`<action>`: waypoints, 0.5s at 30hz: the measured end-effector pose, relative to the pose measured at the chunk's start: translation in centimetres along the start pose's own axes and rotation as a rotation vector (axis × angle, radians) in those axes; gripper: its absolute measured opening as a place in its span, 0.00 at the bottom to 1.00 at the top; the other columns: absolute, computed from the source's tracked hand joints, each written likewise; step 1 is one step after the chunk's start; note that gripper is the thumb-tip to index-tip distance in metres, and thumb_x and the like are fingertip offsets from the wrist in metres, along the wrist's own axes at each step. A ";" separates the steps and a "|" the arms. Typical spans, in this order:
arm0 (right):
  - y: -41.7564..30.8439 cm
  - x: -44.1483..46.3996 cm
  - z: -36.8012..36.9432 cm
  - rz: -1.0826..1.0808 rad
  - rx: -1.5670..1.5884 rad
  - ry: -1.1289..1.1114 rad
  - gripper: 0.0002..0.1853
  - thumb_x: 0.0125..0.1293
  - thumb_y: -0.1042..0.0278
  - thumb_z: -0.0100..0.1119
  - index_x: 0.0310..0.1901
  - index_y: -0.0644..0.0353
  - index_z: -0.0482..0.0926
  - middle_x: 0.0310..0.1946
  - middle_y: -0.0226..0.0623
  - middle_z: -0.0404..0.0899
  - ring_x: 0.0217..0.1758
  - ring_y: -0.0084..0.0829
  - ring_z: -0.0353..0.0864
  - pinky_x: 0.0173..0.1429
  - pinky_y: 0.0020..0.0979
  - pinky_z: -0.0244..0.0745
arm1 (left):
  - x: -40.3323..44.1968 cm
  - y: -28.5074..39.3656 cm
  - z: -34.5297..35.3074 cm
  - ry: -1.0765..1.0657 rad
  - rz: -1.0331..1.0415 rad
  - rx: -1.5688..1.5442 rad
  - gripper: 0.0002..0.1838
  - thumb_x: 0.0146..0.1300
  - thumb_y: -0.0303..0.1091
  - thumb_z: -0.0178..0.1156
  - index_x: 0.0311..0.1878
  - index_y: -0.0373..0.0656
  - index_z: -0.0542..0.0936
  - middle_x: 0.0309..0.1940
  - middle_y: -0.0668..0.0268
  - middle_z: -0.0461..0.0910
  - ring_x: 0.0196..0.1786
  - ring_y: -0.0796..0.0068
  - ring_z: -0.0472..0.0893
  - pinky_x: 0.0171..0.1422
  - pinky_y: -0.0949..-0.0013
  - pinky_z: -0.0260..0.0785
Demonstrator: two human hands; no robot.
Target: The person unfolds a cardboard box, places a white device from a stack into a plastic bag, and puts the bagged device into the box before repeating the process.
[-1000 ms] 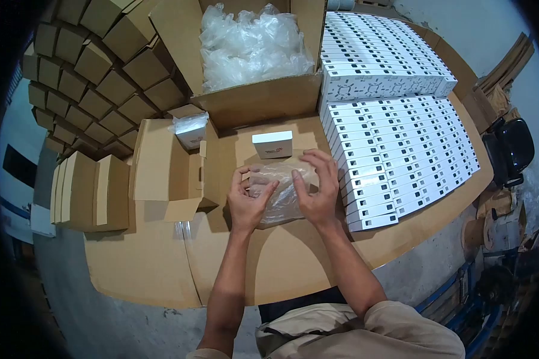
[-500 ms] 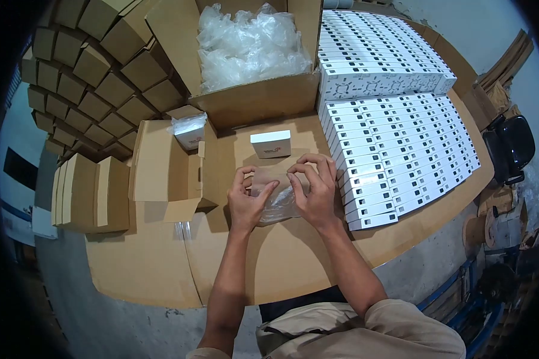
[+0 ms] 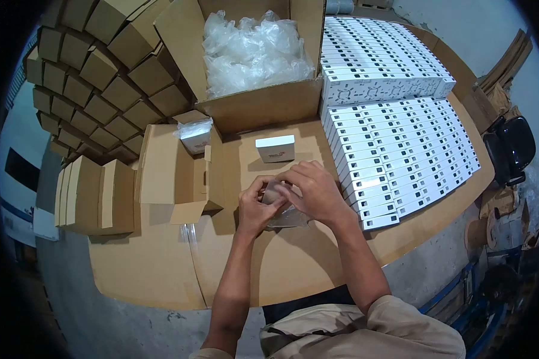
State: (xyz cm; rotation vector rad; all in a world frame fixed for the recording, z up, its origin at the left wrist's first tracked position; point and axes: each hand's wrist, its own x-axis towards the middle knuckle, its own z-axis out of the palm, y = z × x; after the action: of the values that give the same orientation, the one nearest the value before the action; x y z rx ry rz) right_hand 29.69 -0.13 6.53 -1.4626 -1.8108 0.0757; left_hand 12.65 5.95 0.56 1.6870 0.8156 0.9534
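A clear plastic bag (image 3: 290,218) is gripped between my two hands above the cardboard-covered table. My left hand (image 3: 259,205) is closed on the bag's left side, thumb against fingers. My right hand (image 3: 312,190) pinches its upper part, close to the left fingertips. Just beyond my hands a small white box (image 3: 275,149) with a printed mark stands upright, touched by neither hand. To the left, an open cardboard carton (image 3: 161,173) holds a white box in clear plastic (image 3: 195,136) at its back end.
A large carton (image 3: 260,109) full of crumpled clear bags (image 3: 254,54) stands at the back. Rows of white boxes (image 3: 401,155) fill the right side. Brown cartons (image 3: 96,90) are stacked at the back left, with folded ones (image 3: 90,194) at the left edge.
My hands have come together, the right one moving left over the bag, which is now bunched between them. The view has shifted slightly.
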 end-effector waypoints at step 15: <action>-0.5 1.4 0.6 0.025 0.152 -0.047 0.08 0.71 0.66 0.64 0.39 0.62 0.83 0.33 0.46 0.86 0.38 0.49 0.86 0.43 0.46 0.79 | 0.3 1.0 -0.2 -0.018 -0.034 0.010 0.18 0.55 0.28 0.79 0.48 0.38 0.84 0.38 0.66 0.87 0.41 0.80 0.84 0.47 0.69 0.78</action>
State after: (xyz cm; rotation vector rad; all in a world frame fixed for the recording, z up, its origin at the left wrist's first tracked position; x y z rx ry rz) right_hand 28.95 1.15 7.14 -1.3863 -1.7832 0.2573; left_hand 12.67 6.00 1.58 1.6828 0.8358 0.9108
